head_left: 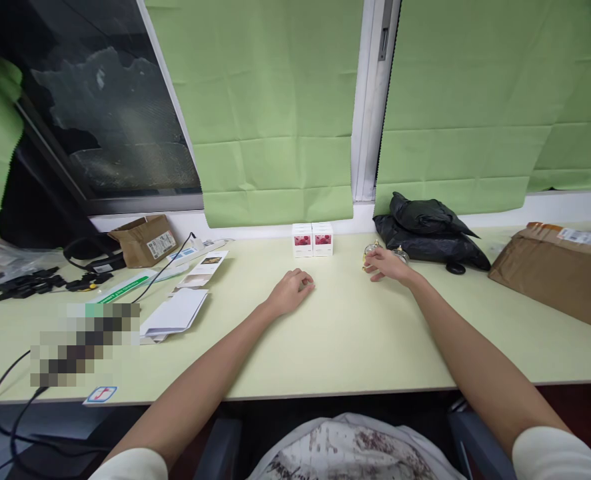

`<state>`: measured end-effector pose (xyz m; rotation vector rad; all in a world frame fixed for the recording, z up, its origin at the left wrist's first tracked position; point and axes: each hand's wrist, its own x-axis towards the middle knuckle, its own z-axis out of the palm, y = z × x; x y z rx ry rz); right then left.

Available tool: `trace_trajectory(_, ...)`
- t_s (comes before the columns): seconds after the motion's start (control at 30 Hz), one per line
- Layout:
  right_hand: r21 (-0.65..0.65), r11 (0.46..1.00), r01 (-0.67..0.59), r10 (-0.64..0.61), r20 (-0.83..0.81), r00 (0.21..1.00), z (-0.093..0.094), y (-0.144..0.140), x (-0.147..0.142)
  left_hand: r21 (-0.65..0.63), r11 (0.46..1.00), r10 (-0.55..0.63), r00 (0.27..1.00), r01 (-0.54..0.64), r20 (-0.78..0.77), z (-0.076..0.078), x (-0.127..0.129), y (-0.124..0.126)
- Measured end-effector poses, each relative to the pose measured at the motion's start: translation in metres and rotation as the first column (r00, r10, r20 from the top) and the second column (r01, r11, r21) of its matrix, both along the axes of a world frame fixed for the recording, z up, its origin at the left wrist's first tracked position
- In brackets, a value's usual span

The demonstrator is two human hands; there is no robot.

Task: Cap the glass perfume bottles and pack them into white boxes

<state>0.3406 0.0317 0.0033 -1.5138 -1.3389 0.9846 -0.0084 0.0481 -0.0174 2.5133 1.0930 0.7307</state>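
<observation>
My left hand (290, 291) rests on the pale table, its fingers loosely bent and the thumb apart, with nothing visible in it. Farther right, my right hand (389, 264) has its fingers around a small clear, glass-like ornament with gold trim (372, 247), which stands on the table and is partly covered by the fingers. A second clear ornament with gold trim (401, 253) stands just behind that hand, also partly hidden. Between the hands and farther back, small white boxes with red pictures (312, 241) stand side by side near the wall.
Black plastic bags (430, 233) lie behind my right hand, beside a small black round thing (456, 268). A large brown package (558, 273) lies at the right. At the left are folded white papers (175, 312), an open cardboard box (148, 241) and black cables (12, 380).
</observation>
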Motion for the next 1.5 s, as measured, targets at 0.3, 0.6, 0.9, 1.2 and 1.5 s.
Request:
trace_trajectory(0.3,-0.112,0.993,-0.033,0.014,-0.17,0.985,-0.004,-0.003,-0.013,-0.017,1.0,0.008,1.0,-0.008,-0.006,0.002,0.0,-0.001)
trace_trajectory(0.6,-0.071,0.936,0.344,-0.35,-0.105,0.931,-0.018,0.013,-0.002,-0.009,1.0,0.001,1.0,-0.001,-0.005,0.0,0.0,0.0)
trace_trajectory(0.9,0.035,0.956,0.29,-0.291,0.038,0.956,-0.032,0.019,-0.007,-0.009,1.0,-0.009,1.0,0.009,0.004,-0.001,-0.001,0.002)
trace_trajectory(1.2,0.321,0.947,0.035,-0.145,0.324,0.935,-0.041,0.017,-0.031,0.047,0.993,0.105,0.994,-0.106,0.03,-0.012,-0.013,0.03)
trace_trajectory(1.5,0.303,0.953,-0.019,-0.09,0.34,0.936,-0.049,0.044,-0.056,-0.111,0.948,0.313,0.933,-0.297,0.176,-0.015,-0.019,0.07)
